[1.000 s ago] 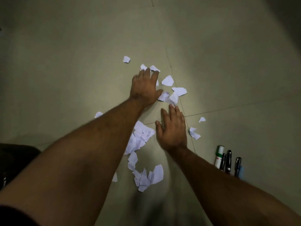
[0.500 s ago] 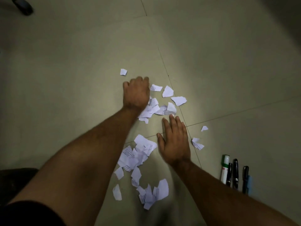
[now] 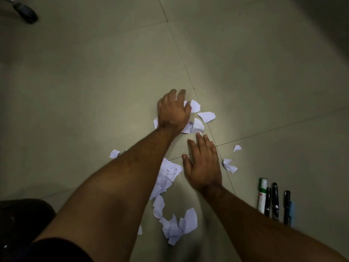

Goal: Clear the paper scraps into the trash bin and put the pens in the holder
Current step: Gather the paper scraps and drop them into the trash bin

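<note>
White torn paper scraps lie scattered on the tiled floor. My left hand (image 3: 172, 110) rests palm down on the far cluster, with scraps (image 3: 197, 126) sticking out from under it and one loose piece (image 3: 206, 116) to its right. My right hand (image 3: 203, 165) lies flat on the floor, fingers straight, holding nothing. A middle pile (image 3: 168, 175) sits between my forearms, and a near pile (image 3: 182, 225) lies closer to me. Small bits (image 3: 229, 165) lie right of my right hand. A white-green marker (image 3: 262, 193) and black pens (image 3: 274, 199) lie side by side at the right.
A dark wheel-like object (image 3: 26, 13) sits at the top left corner. A dark bulky shape (image 3: 22, 220) fills the lower left. One stray scrap (image 3: 114, 153) lies left of my left forearm. No bin or holder is in view.
My left hand has drawn back toward me, raking the far scraps together; the lone far scrap is now gone from sight. My right hand has stayed flat on the floor.
</note>
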`<state>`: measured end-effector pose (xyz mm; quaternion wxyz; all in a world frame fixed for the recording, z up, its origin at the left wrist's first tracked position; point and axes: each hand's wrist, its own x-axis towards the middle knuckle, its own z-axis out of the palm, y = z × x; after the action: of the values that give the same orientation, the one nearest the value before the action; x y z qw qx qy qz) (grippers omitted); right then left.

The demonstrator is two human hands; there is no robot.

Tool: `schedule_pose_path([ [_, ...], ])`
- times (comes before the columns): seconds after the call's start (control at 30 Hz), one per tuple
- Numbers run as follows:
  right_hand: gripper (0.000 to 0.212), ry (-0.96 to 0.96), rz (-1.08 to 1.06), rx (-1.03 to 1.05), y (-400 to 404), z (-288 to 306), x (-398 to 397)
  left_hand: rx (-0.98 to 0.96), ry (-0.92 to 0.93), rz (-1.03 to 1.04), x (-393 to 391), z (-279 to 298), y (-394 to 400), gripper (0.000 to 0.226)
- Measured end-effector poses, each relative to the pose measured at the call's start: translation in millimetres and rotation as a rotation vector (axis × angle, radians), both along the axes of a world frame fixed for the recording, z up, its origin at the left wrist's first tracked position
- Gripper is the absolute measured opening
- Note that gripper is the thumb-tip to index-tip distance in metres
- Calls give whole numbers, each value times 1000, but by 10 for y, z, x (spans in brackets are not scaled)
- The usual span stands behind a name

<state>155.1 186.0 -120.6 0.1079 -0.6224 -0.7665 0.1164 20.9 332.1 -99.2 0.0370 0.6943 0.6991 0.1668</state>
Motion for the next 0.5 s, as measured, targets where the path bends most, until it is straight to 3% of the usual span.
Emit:
schedule_pose_path([
  [0.1,53,14,14,-7,12,1,4,-126,59,-354,178,-27,18,57],
  [0.17,52,70,17,11,-7,4,10,-113,137,-452,147,-39,-171,52],
  [0.33,28,263,-22,182,-65,29,-3,-37,142,-422,-333,-128,-879,43],
  [0.5,43,386,-20,165,-79,126,21,10,166,-287,-222,37,-1238,38],
])
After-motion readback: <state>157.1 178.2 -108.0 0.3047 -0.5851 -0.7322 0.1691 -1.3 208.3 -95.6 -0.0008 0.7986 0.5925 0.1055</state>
